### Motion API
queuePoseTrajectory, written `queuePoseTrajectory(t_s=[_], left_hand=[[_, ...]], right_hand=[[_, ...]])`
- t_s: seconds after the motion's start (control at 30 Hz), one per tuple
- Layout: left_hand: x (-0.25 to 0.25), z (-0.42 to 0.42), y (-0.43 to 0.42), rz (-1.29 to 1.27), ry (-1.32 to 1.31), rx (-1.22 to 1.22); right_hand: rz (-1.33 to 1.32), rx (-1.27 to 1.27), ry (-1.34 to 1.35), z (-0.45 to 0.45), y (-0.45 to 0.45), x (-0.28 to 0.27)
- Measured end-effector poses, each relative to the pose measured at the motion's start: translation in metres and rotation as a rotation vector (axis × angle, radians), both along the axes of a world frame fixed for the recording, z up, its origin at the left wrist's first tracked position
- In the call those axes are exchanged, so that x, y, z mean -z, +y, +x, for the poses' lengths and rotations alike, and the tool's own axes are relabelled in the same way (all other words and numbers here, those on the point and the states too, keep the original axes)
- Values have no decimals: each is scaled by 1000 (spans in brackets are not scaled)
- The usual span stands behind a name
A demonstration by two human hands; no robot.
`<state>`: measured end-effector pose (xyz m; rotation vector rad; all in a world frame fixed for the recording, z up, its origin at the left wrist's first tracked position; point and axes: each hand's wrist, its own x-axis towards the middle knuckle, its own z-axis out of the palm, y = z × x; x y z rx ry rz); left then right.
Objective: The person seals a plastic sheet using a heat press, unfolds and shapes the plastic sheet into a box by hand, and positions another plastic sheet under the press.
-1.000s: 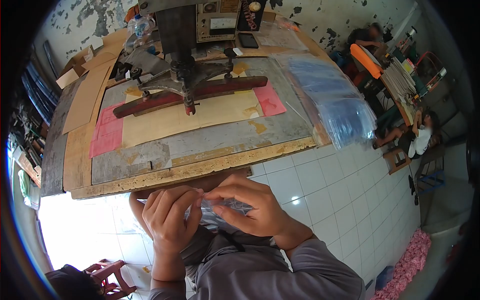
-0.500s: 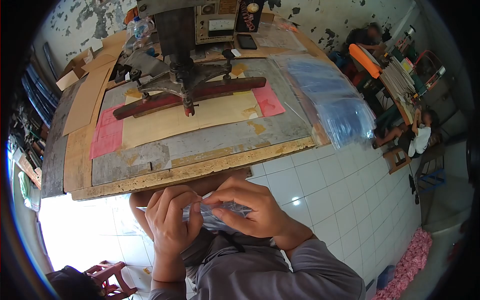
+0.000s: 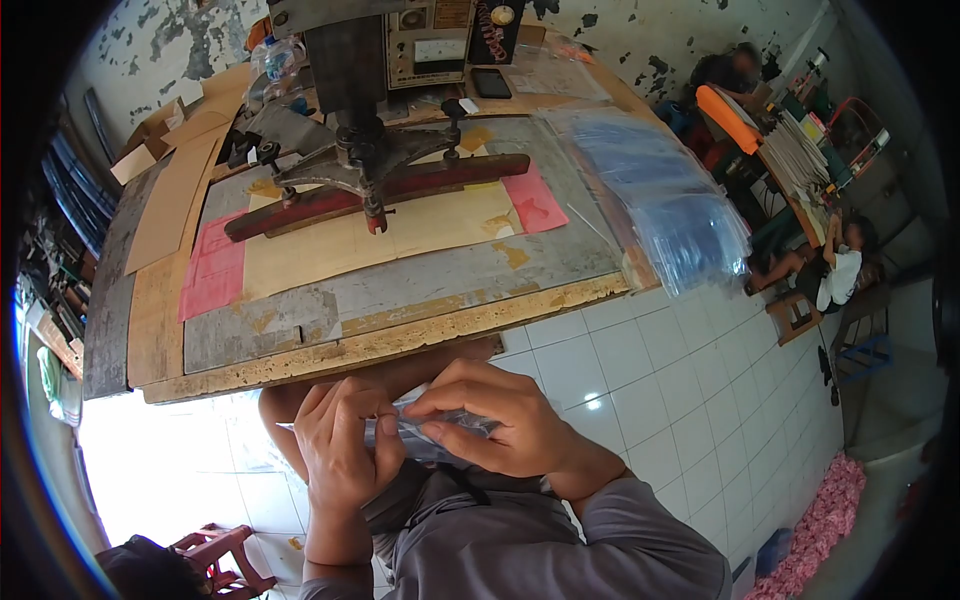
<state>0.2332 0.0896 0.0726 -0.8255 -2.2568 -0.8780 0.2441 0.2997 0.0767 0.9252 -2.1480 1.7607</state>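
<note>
Above my lap, a clear plastic sheet (image 3: 432, 440) lies between my two hands, partly hidden by the fingers. My left hand (image 3: 345, 440) is closed, its thumb and forefinger pinching the plastic's upper edge. Opposite it, my right hand (image 3: 495, 418) bends its fingers round the same plastic, with the thumb below and the forefinger above. A small gap separates the fingertips of the two hands. Both stay just in front of the worktable's worn wooden edge (image 3: 400, 340).
A press with a long red bar (image 3: 440, 178) stands over a yellow sheet (image 3: 370, 250) with pink ends. Stacked clear plastic sheets (image 3: 680, 215) overhang the table's right side. Two people sit at the far right. A red stool (image 3: 225, 560) stands at lower left.
My fingertips have drawn slightly apart, the left ones shifting left and a little down. More of the plastic shows between the hands.
</note>
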Motion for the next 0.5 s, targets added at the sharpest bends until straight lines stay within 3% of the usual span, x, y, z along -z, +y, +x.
queuePoseTrajectory(t_s=[0.5], left_hand=[[4,0,-8,38,-13,64]], right_hand=[[-14,25,7,1,4,-2]])
